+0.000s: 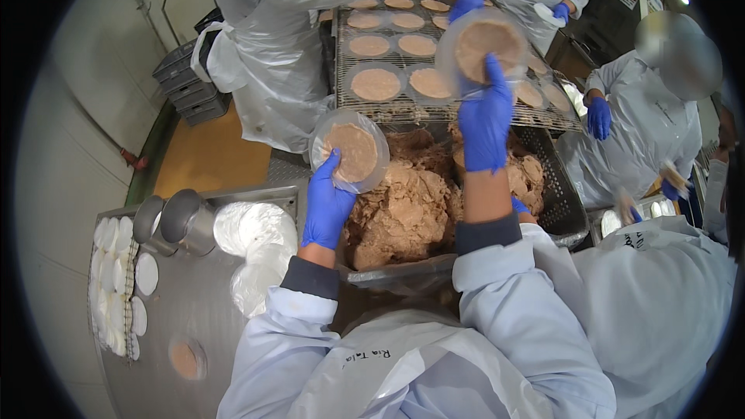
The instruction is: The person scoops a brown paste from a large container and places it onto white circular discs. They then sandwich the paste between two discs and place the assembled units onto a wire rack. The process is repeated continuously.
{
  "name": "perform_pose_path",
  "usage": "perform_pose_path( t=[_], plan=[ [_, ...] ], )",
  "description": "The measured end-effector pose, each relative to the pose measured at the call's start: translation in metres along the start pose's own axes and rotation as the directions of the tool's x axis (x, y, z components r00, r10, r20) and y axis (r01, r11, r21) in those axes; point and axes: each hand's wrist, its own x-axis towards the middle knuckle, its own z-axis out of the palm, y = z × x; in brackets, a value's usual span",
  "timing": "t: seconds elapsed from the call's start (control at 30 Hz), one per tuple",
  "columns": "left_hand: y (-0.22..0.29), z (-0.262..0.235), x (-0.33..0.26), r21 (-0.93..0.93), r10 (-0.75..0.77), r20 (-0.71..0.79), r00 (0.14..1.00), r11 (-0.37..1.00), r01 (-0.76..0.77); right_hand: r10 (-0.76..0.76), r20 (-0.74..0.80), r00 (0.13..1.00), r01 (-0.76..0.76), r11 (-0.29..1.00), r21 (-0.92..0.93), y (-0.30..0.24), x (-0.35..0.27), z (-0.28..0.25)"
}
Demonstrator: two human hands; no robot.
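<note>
Meat mound [407,213]: coarse, lumpy, pinkish brown. Left patty [353,151]: flat, round, on a clear disc, by the mound's far left edge; left hand [326,206] grip closed on its edge, thumb on top. Right patty [489,40]: round, blurred, beyond the mound; right hand [487,120] grip closed on it, other fingers hidden. Surface [186,299]: smooth grey metal, left of mound. Wire rack [411,115] beyond mound.

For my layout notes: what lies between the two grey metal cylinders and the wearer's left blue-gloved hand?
In the head view, piled shiny, round plastic sheets lie between the cylinders and the left hand.
</note>
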Motion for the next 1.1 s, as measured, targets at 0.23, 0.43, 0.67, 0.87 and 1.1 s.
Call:
perform_pose_path(
  t=[0.23, 0.43, 0.67, 0.87, 1.1],
  plan=[
    [0.010, -0.051, -0.008, -0.092, -0.050, -0.034, 0.998, 0.995, 0.047, 0.332, -0.301, 0.894, -0.387, 0.911, -0.144, 0.031, -0.074, -0.064],
    [-0.001, -0.033, 0.021, -0.027, -0.093, 0.098, 0.991, 0.995, 0.096, 0.614, -0.408, 0.675, -0.569, 0.786, 0.241, 0.049, -0.068, -0.133],
    [-0.029, 0.024, 0.062, 0.051, -0.098, 0.115, 0.989, 0.994, 0.093, 0.519, -0.198, 0.832, -0.456, 0.842, 0.289, 0.033, -0.045, -0.059],
    [-0.017, -0.034, 0.021, 0.605, -0.025, 0.241, 0.970, 0.785, -0.130, 0.442, -0.168, 0.881, -0.430, 0.897, 0.105, 0.030, -0.048, -0.071],
    [0.018, 0.000, -0.034, 0.199, 0.184, 0.216, 0.959, 0.953, -0.228, 0.432, 0.121, 0.894, -0.333, 0.820, -0.466, 0.079, -0.139, 0.005]
  ],
)
